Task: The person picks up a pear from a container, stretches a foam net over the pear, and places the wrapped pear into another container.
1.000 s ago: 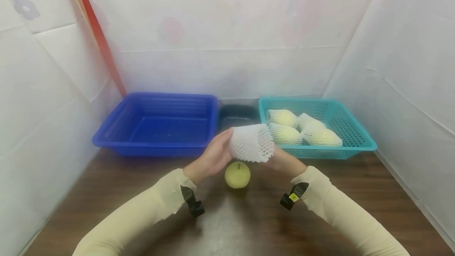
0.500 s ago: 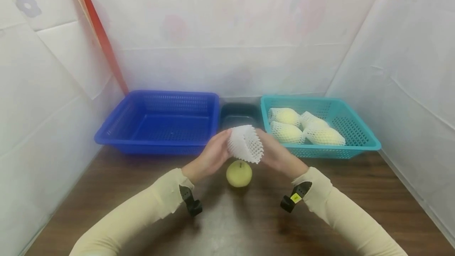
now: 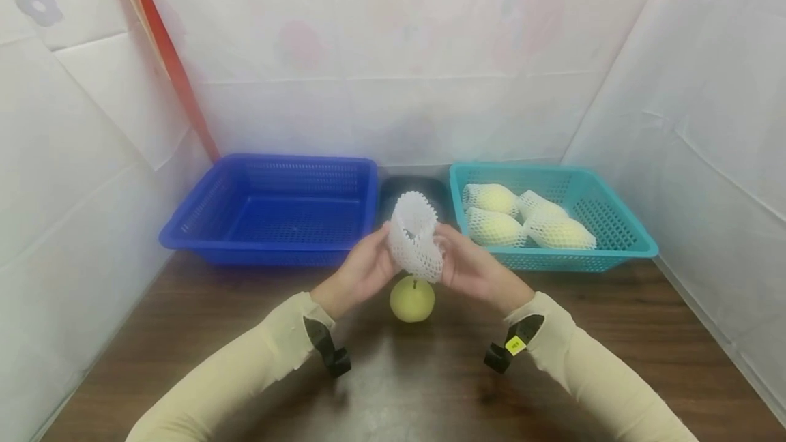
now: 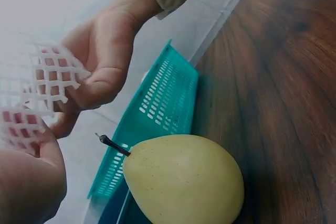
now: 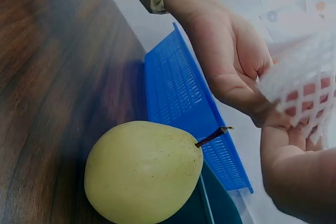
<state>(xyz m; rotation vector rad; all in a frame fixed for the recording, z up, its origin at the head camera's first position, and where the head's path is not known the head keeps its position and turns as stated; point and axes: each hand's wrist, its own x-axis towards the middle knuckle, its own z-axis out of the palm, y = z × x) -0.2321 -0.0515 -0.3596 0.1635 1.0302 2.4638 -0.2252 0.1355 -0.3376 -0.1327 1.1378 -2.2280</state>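
A white foam fruit net [image 3: 419, 251] is held up between both hands, its round mouth spread open toward the top in the head view. My left hand [image 3: 367, 266] grips its left side, and my right hand [image 3: 471, 267] grips its right side, fingers partly hidden behind the mesh. In the left wrist view, fingers show through the holes of the net [image 4: 52, 80]. Just below the net a bare yellow-green pear [image 3: 412, 301] stands on the table, stem up. Both wrist views show the pear [image 5: 144, 174] close by, with nothing touching it.
At the back left stands a blue basket [image 3: 270, 255]. A teal basket [image 3: 623, 227] at the back right holds several pears in foam nets [image 3: 496, 229]. Between them sits a small dark tray [image 3: 413, 186]. White cloth walls [image 3: 393, 121] enclose the wooden table [image 3: 405, 394].
The foam net has turned: its mouth faced right and toward me, and now points up and away. My right hand has shifted along it to its right side. The pear stays put.
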